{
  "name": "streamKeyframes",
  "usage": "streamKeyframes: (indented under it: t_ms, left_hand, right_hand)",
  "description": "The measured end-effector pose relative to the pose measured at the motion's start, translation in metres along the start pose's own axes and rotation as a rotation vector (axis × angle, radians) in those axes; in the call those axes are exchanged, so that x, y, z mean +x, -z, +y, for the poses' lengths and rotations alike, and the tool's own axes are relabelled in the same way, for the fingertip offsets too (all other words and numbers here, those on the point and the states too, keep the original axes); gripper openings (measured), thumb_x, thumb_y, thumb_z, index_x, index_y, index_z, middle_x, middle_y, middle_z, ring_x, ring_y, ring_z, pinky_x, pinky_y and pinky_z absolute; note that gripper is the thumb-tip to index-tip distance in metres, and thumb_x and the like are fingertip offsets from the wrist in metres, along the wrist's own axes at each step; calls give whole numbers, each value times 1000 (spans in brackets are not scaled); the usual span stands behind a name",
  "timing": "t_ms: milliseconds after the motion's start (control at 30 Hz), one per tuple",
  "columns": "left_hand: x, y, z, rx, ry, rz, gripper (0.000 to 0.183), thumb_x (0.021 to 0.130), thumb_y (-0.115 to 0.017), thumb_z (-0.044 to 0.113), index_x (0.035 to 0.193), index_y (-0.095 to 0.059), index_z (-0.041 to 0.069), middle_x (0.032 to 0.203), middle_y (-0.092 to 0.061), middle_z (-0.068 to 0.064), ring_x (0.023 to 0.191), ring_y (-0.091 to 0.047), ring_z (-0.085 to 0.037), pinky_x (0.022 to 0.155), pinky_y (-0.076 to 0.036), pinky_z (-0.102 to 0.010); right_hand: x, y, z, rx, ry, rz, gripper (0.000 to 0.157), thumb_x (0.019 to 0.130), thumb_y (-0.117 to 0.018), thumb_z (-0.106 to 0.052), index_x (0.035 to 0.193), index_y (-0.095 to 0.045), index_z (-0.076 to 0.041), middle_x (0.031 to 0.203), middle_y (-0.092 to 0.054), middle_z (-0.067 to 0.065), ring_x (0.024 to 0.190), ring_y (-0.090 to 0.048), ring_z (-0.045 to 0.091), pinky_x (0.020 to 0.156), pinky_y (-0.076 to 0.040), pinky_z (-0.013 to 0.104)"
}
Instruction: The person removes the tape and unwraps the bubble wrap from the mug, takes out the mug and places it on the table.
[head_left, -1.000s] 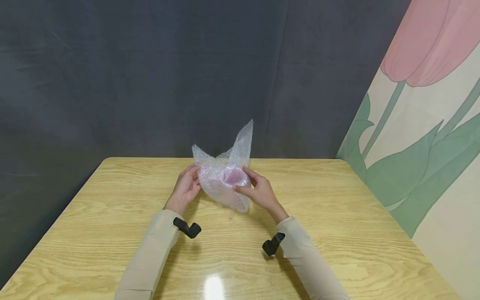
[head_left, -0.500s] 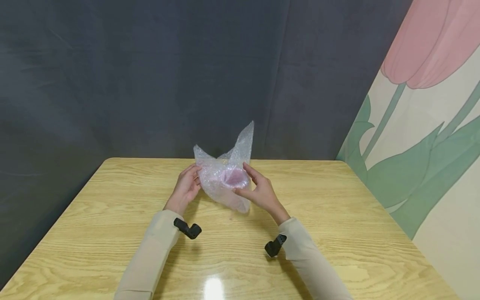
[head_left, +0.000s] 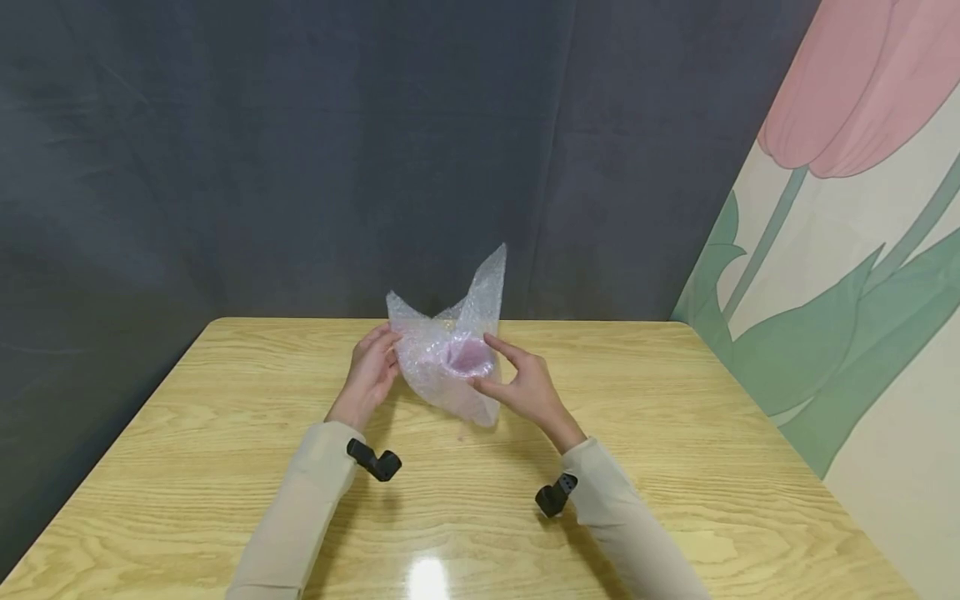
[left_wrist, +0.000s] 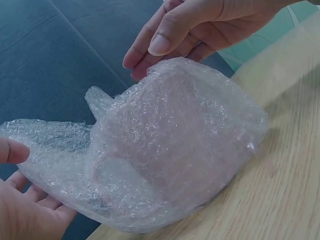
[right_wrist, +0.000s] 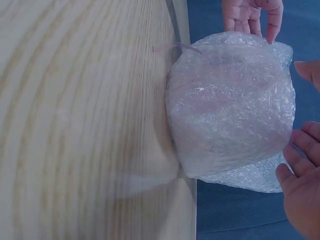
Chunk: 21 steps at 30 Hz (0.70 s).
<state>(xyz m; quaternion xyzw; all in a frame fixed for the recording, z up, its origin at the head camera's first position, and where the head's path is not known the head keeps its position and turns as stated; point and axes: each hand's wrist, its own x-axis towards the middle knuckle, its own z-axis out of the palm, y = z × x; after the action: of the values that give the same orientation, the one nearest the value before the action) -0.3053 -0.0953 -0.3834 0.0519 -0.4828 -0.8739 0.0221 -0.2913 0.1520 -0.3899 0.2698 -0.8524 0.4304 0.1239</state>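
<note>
One bundle of bubble wrap (head_left: 433, 371) sits between my left hand (head_left: 368, 371), touching its left edge, gripping or not I can't tell, and my right hand (head_left: 531, 390), fingers spread, nearer its pink opening (head_left: 469, 357).

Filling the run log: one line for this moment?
left hand: at left edge of bubble wrap | right hand: spread beside pink opening | bubble wrap: bunched, corners sticking up

Setting: staged recording corner, I judge, from the dark cloth backdrop (head_left: 337, 167), the tulip-painted wall (head_left: 817, 333), the wood-grain table (head_left: 465, 492) before me and my wrist cameras (head_left: 386, 467)
</note>
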Motion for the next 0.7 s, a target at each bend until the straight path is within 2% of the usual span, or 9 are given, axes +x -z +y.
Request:
streamKeyframes:
  t_ms: [167, 300, 367, 467, 567, 700]
  left_hand:
    - [-3, 0, 1, 37, -70, -22, 36, 97, -49, -2, 133, -46, -2, 106, -53, -4, 81, -57, -9, 71, -47, -20]
    - [-5, 1, 3, 57, -124, -53, 48, 96, -46, -5, 143, -38, -3, 128, -48, -12, 105, -53, -16, 89, -46, -23]
    - [-6, 2, 4, 69, -147, -55, 50, 96, -46, -6, 144, -35, -4, 136, -43, -16, 116, -49, -19, 100, -41, -27]
    - [-8, 2, 5, 89, -175, -38, 50, 95, -46, -7, 144, -35, -5, 139, -42, -18, 122, -45, -20, 108, -33, -33]
    - [-9, 3, 5, 121, -192, -22, 49, 95, -47, -7, 143, -37, -6, 138, -43, -18, 119, -45, -18, 108, -32, -33]
    - [-10, 5, 5, 207, -232, -24, 49, 94, -48, -7, 143, -39, -5, 137, -44, -18, 119, -46, -19, 102, -38, -28]
  right_hand:
    - [-1, 1, -1, -39, 51, 3, 65, 79, -80, -30, 135, -57, -7, 133, -57, 10, 122, -53, 28, 100, -44, 46]
    - [0, 2, -3, -77, 100, 6, 61, 79, -79, -29, 131, -60, -5, 129, -60, 11, 117, -57, 27, 97, -47, 43]
    - [0, 3, -4, -103, 144, 5, 59, 79, -79, -29, 129, -62, -3, 127, -61, 12, 115, -59, 28, 96, -48, 43]
    - [0, 3, -5, -152, 221, 6, 56, 80, -79, -28, 126, -63, 0, 124, -62, 14, 112, -60, 29, 94, -49, 41]
    - [0, 3, -6, -186, 286, 10, 54, 80, -79, -26, 123, -64, 2, 121, -63, 17, 109, -62, 30, 92, -51, 40]
    - [-1, 3, -8, -205, 343, 6, 52, 80, -79, -22, 122, -64, 5, 119, -64, 19, 108, -62, 31, 90, -52, 39]
